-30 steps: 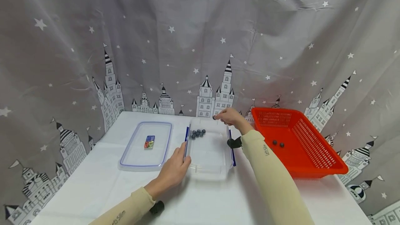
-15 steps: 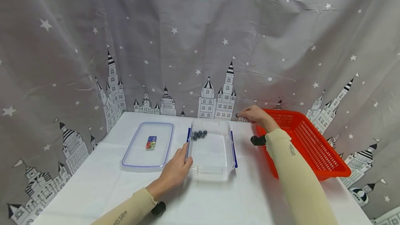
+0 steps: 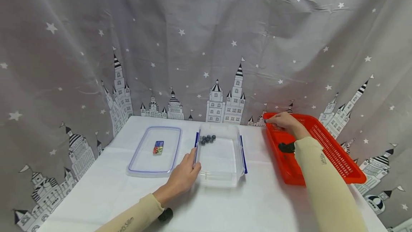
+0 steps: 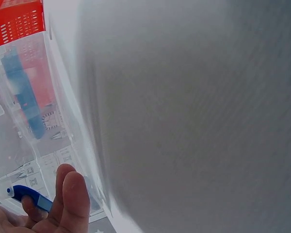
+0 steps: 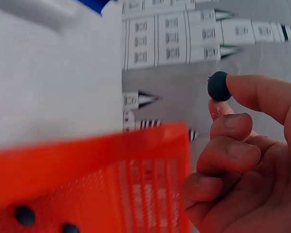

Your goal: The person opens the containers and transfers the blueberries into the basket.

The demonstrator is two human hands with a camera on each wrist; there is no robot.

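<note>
My right hand (image 3: 284, 122) pinches a blueberry (image 5: 218, 86) between thumb and forefinger, the other fingers curled toward the palm. In the head view it is over the far left corner of the red plastic basket (image 3: 342, 171). Two more blueberries, one of them this dark ball (image 5: 24, 215), lie in the basket in the right wrist view; the arm mostly hides them from the head camera. A clear plastic food container (image 3: 222, 178) stands mid-table with several blueberries (image 3: 207, 139) at its far left. My left hand (image 3: 181, 174) grips its left side, by the blue latch (image 4: 31, 196).
Left of the container lies its clear lid (image 3: 145, 156) with a blue seal and a small fruit label (image 3: 158, 147). A grey curtain (image 3: 180, 46) with castles and stars hangs behind the white table (image 3: 225, 210). Another blue latch (image 3: 243, 155) hangs on the container's right side.
My right hand has carried the blueberry rightward, from above the container's far edge to the basket's far left corner. The left hand keeps its place on the container.
</note>
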